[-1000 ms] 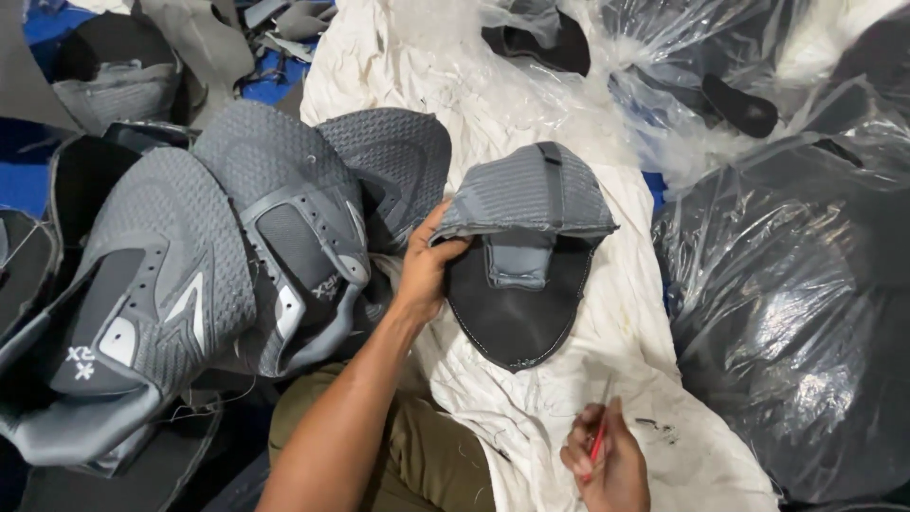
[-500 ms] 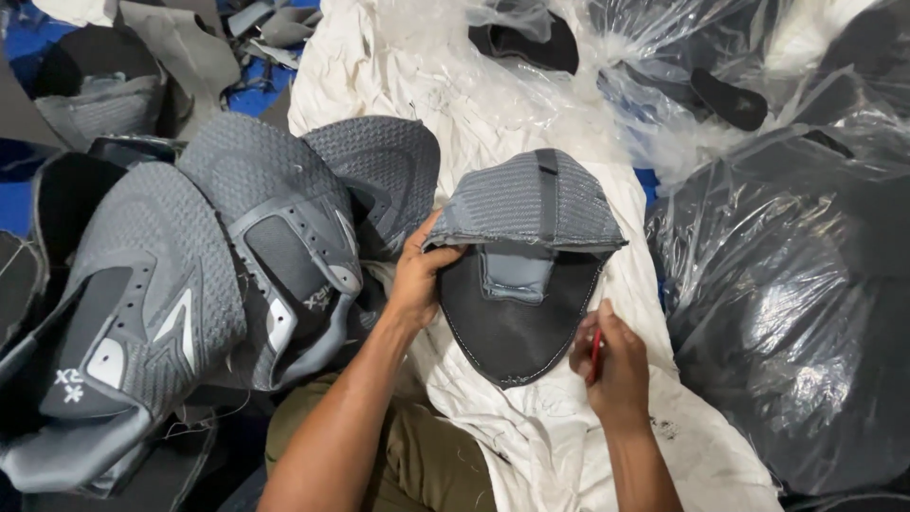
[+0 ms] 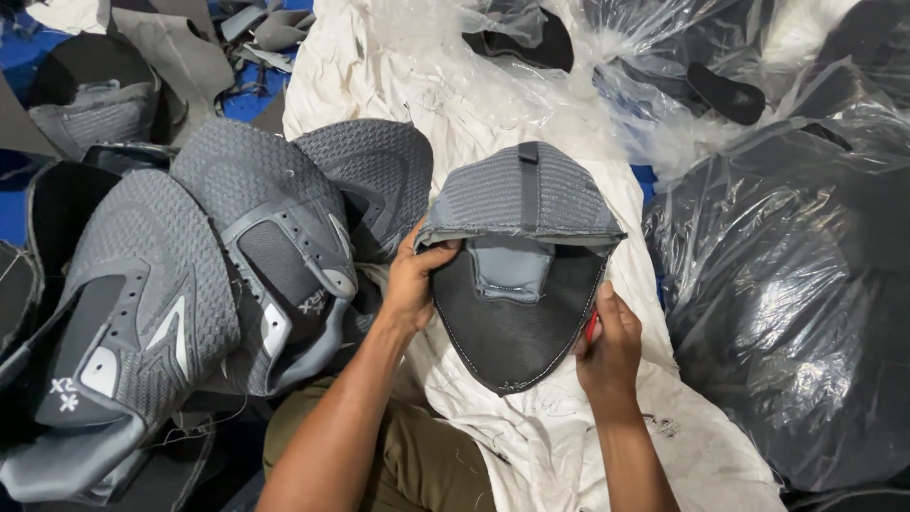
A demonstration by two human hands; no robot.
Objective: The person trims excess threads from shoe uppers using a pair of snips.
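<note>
Right hand (image 3: 609, 343) has risen to the upright shoe upper (image 3: 519, 265), left hand (image 3: 415, 284) fingers pinching it.

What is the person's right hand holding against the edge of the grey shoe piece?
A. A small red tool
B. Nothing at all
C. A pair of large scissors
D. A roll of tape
A: the right hand grips a small red tool at the right edge of the grey shoe piece, while the left hand holds the piece's left side.
</note>
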